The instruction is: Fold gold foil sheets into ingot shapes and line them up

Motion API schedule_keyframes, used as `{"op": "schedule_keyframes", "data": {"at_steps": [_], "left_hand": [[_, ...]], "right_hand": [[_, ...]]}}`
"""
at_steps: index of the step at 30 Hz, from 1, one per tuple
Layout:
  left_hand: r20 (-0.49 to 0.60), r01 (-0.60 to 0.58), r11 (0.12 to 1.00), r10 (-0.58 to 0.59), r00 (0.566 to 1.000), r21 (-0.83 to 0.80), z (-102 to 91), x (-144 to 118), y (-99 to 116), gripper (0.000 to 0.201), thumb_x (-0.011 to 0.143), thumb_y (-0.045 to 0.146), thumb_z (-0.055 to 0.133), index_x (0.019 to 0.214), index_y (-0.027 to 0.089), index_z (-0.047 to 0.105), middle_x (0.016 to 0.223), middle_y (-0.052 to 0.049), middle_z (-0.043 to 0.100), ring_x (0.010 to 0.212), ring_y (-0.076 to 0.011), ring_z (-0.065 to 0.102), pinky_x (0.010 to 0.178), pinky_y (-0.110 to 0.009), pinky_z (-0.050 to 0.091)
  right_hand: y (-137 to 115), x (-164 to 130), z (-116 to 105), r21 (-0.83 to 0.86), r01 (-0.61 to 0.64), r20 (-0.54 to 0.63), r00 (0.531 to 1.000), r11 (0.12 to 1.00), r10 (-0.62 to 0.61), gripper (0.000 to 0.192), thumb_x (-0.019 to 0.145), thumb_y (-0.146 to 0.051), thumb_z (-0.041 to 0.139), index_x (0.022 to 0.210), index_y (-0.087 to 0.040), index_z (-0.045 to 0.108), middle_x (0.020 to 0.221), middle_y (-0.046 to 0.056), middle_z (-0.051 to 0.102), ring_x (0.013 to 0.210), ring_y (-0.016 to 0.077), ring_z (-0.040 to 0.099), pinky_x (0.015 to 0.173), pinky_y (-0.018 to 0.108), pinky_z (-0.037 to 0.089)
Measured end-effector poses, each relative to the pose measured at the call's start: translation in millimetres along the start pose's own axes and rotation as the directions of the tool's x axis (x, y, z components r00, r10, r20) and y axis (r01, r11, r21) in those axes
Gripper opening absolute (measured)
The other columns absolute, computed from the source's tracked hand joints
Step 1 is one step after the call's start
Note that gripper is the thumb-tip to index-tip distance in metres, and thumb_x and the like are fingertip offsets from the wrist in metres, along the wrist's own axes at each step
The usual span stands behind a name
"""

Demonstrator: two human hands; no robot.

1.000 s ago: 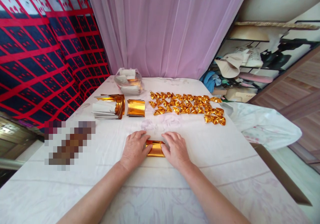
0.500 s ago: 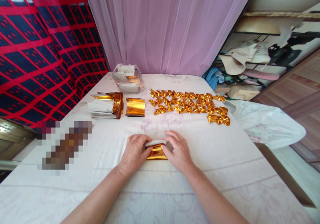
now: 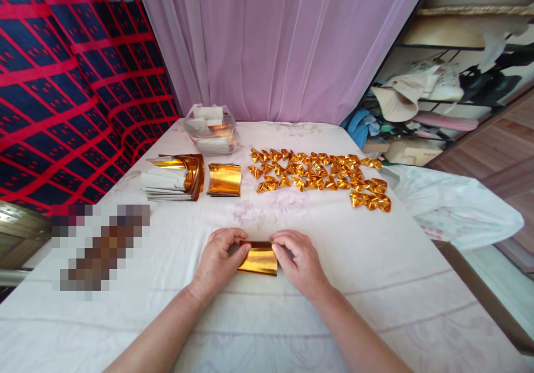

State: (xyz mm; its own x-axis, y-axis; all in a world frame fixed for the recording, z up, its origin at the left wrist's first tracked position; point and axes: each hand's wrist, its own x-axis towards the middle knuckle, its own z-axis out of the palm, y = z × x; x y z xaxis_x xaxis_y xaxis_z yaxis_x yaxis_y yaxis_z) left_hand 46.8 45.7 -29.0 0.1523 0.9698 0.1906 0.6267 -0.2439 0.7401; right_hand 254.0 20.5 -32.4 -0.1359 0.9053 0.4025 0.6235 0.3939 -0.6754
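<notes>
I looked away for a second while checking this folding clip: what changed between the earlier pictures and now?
The gold foil sheet lay flat under both palms; then its far edge was lifted, showing the white back. Now it shows gold again, and the left hand and right hand pinch its far corners. The foil stacks, the folded gold pieces and the clear container stayed as they were.

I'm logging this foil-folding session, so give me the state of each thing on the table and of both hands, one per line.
Gold foil sheet: flat on the table, far edge pinched by both hands.
Left hand: gripping the sheet's left side.
Right hand: gripping its right side.
Folded gold pieces: finished, spread in rows.
Foil stack: unfolded, curled at one end.
Small foil pile: unfolded, lying apart.
Plastic bag: open, holding papers.
</notes>
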Motion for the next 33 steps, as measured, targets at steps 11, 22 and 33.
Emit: {"op": "schedule_keyframes", "data": {"at_steps": [11,22,33], "left_hand": [[0.060,-0.069,0.997,0.067,0.996,0.025,-2.9,-0.1,2.8,0.014,0.081,0.033,0.060,0.083,0.024,0.070,0.073,-0.001,0.070,0.078,-0.0197,0.061,0.083,-0.036,0.045],[0.049,-0.110,0.994,0.110,0.993,-0.006,-4.1,1.2,5.1,0.013,0.083,0.030,0.059,0.074,0.023,0.066,0.065,0.002,0.066,0.069,-0.0169,0.059,0.079,-0.033,0.043],[0.049,-0.135,0.991,0.134,0.990,0.008,-2.2,1.1,1.6,0.013,0.084,0.030,0.058,0.075,0.023,0.066,0.063,0.003,0.065,0.066,-0.0159,0.059,0.090,-0.037,0.042]], "right_hand": [[-1.3,1.2,-2.7,0.087,0.026,-0.024,0.999,0.996,-0.024,0.020,0.091,-0.022,0.048,0.080,-0.023,0.065,0.085,0.004,0.072,0.087,0.0188,0.066,0.084,0.034,0.047],[-2.2,1.8,-2.1,0.052,0.045,-0.051,0.998,0.998,-0.043,0.017,0.090,-0.021,0.051,0.080,-0.024,0.065,0.083,0.003,0.071,0.082,0.0192,0.065,0.079,0.035,0.048],[-0.3,1.3,-0.9,0.056,0.021,-0.099,0.995,0.998,-0.016,0.013,0.086,-0.019,0.052,0.079,-0.023,0.063,0.085,0.004,0.071,0.084,0.0196,0.064,0.080,0.035,0.048]]}}
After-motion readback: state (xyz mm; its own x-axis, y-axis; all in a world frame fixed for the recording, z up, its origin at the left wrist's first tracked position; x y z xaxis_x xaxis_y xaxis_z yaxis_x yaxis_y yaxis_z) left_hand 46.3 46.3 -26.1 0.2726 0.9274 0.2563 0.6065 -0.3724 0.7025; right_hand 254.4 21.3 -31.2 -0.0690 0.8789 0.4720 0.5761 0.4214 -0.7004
